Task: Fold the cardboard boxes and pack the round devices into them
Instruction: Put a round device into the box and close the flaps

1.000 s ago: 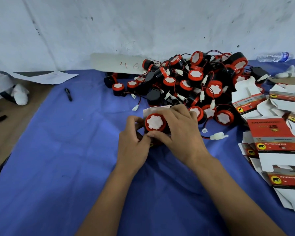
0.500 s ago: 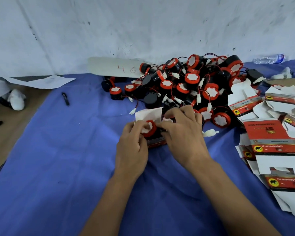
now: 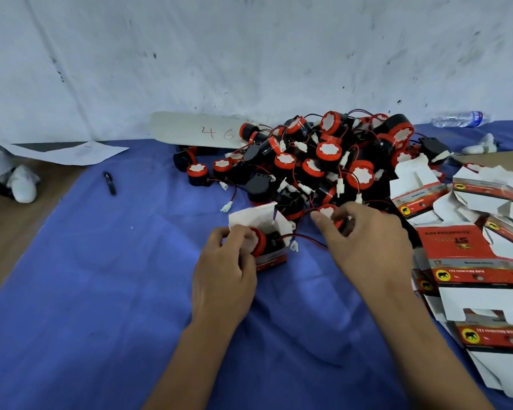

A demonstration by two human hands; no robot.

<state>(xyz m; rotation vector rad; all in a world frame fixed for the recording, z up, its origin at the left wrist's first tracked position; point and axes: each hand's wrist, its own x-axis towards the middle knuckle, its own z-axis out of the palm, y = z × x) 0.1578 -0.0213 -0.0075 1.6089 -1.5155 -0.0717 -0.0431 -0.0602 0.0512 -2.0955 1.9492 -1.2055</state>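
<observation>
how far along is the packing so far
Early on. One small box is folded up with a round device in it, its flap open and wire trailing out; the left hand holds it. The right hand is at another device by the pile. Left: that big pile and the flat boxes on the right. No closed box is in view.

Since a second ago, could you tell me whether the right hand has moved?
Yes. The right hand left the open box and reached right toward the device pile.
</observation>
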